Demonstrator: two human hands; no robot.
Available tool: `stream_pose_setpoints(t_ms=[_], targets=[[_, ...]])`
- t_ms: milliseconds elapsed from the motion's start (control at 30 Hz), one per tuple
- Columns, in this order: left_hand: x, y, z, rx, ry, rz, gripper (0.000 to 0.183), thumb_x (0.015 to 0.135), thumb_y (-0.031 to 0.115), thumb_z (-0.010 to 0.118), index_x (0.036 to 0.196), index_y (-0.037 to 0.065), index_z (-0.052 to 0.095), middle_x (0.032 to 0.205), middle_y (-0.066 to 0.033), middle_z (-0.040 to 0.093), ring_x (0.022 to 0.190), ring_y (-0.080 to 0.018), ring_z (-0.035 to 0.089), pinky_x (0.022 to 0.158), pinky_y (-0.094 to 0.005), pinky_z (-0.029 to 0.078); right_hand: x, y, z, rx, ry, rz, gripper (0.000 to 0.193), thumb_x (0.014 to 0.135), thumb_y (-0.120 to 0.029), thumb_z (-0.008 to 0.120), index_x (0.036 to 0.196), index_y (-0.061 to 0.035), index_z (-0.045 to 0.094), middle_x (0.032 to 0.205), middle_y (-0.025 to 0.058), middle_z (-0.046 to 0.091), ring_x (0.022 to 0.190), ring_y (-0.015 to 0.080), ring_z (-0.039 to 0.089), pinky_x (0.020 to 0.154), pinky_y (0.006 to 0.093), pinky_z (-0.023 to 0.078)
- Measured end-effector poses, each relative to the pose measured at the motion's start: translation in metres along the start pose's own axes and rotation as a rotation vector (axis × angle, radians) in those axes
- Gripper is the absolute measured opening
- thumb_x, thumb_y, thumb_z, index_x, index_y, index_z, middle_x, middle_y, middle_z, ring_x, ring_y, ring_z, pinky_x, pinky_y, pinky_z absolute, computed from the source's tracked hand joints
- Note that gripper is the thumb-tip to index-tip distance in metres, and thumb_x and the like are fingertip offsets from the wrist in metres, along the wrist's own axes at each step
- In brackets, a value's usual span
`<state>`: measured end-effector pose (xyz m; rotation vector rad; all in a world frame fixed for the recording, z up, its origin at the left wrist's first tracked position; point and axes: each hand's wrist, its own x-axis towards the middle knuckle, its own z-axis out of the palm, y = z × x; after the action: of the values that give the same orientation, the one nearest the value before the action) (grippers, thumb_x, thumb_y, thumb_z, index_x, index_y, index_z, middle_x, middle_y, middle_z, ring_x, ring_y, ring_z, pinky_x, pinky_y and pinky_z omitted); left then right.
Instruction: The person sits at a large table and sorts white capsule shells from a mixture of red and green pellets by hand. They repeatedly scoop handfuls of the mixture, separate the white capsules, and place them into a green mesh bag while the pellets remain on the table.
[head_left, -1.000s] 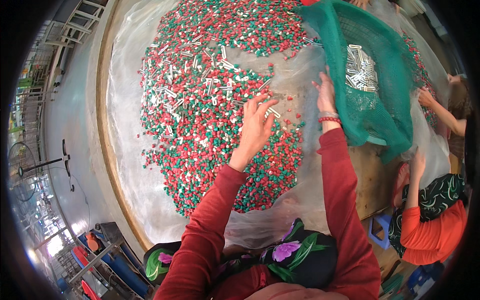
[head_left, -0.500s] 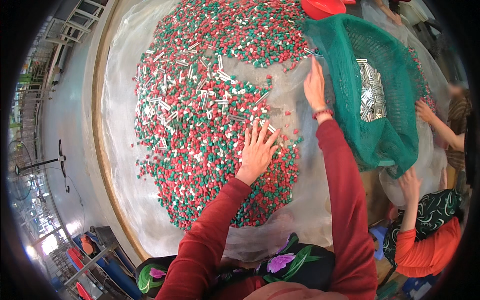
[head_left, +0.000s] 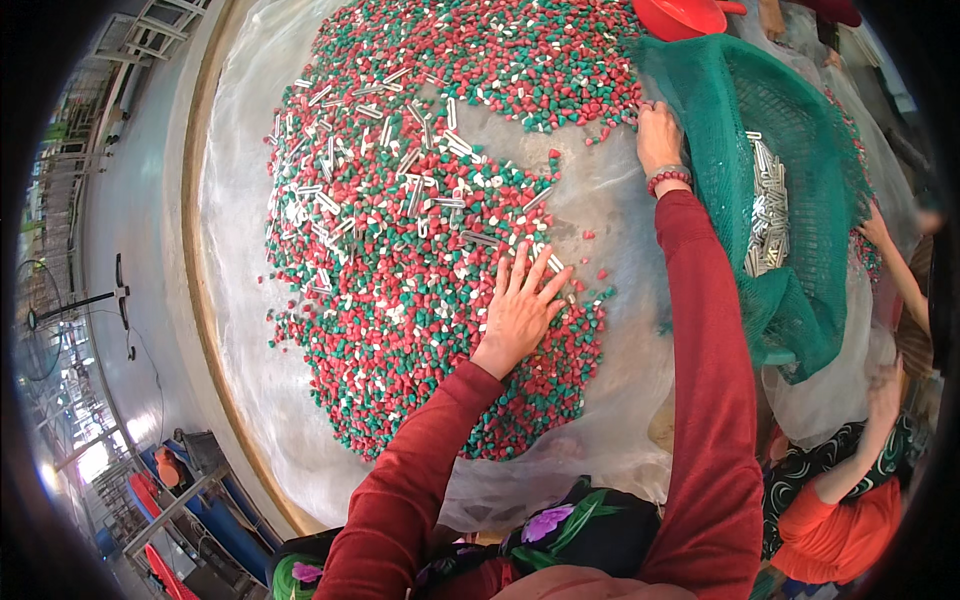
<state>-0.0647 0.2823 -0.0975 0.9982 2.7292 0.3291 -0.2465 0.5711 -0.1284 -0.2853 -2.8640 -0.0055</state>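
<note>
My left hand (head_left: 520,315) lies palm down with spread fingers on a broad layer of small red, green and white pebble-like pieces (head_left: 400,350). A whitish narrow strip (head_left: 546,256) lies by its fingertips. Several similar silvery strips (head_left: 415,195) are scattered over the layer. My right hand (head_left: 661,138) is closed beside the left edge of a green mesh net (head_left: 705,190); what its curled fingers hold, if anything, is hidden. The net drapes over a basket (head_left: 815,170), and a heap of silvery strips (head_left: 768,215) lies inside it.
A red bowl with a handle (head_left: 685,18) stands behind the net. Translucent sheeting (head_left: 620,400) covers the table, which has a raised wooden edge (head_left: 197,250) at left. At right, a co-worker in an orange top (head_left: 840,530) and other people's hands (head_left: 876,228) are close to the basket.
My right hand's outstretched fingers have curled in beside the net; the strip at their tips no longer shows. My left hand stays spread on the pieces. The view has shifted slightly.
</note>
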Motion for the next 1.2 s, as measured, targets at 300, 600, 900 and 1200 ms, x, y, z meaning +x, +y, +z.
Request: stream_pose_setpoints(t_ms=[300,600,900,1200], targets=[[-0.014,0.007,-0.029,-0.069,0.046,-0.093,0.046,0.093,0.038,0.044,0.136,0.024,0.04,0.149,-0.0127,0.019,0.138,-0.0387,0.01,0.108,-0.0581,0.013,-0.058,-0.073,-0.055,0.413,0.27,-0.352,0.018,0.076,-0.016,0.066,0.092,-0.0085,0.065,0.091,0.0057,0.061,0.085,0.0256,0.058,0.072,0.0376,0.047],[-0.046,-0.035,-0.084,-0.642,0.561,-0.371,0.022,0.088,0.004,0.052,0.108,0.003,0.06,0.102,-0.0127,0.059,0.095,-0.0263,0.056,0.081,-0.0358,0.045,-0.175,-0.164,-0.131,1.153,-0.32,-0.004,0.023,0.086,-0.022,0.063,0.079,-0.0001,0.06,0.068,0.012,0.054,0.058,0.021,0.054,0.053,0.0348,0.04],[0.028,-0.024,-0.027,-0.054,0.323,0.34,0.03,0.074,0.0,0.058,0.103,0.007,0.063,0.106,-0.0075,0.061,0.103,-0.028,0.054,0.087,-0.0371,0.046,-0.247,-0.077,-0.167,1.942,-0.843,0.476,0.022,0.09,-0.017,0.058,0.101,0.0016,0.06,0.075,0.0059,0.061,0.066,0.0128,0.057,0.06,0.025,0.047],[-0.008,-0.025,-0.023,0.333,-0.043,0.179,0.012,0.075,0.009,0.059,0.086,0.005,0.061,0.09,-0.0068,0.059,0.098,-0.0238,0.053,0.08,-0.0371,0.045,-0.26,-0.055,-0.158,2.287,-0.732,0.653,0.033,0.095,-0.028,0.05,0.117,-0.0042,0.049,0.076,0.0038,0.053,0.065,0.0158,0.051,0.058,0.0301,0.045]])
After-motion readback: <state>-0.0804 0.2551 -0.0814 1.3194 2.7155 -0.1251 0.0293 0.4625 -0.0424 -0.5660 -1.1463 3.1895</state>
